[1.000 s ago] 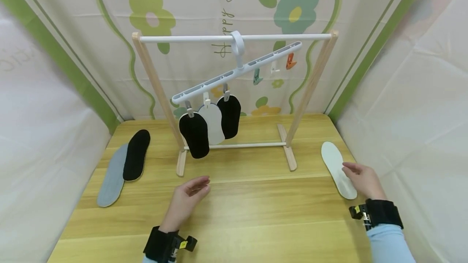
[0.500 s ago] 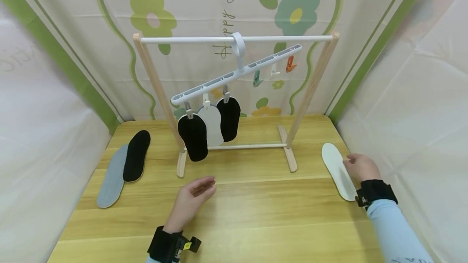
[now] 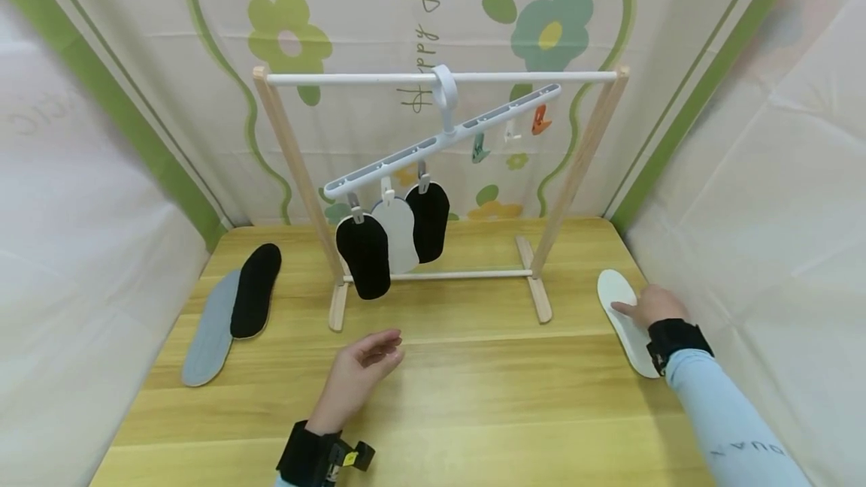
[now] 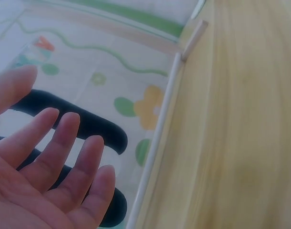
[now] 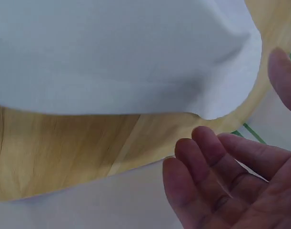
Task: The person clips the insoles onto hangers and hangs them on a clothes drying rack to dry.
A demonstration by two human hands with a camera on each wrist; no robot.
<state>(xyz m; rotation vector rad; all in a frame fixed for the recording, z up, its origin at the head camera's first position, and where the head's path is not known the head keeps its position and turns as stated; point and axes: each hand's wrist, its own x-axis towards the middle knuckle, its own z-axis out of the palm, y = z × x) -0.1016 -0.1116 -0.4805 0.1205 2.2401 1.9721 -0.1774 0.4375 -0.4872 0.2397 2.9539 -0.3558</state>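
Note:
A white insole lies on the table at the right. My right hand is over its outer edge, thumb reaching across its top. In the right wrist view the fingers are gently bent beside the white insole's edge, with nothing gripped. My left hand hovers over the front of the table, relaxed and holding nothing. Behind it, a black insole, a white insole and another black insole hang from clips on a light-blue clip hanger, which tilts down to the left.
The hanger hooks on the white top rail of a wooden-legged rack. Green, white and orange clips hang without insoles. A black insole overlaps a grey insole at left. Fabric walls enclose the table.
My right hand has moved forward and turned over, its thumb now above the white insole. The left hand has drifted slightly right. The view has shifted a little.

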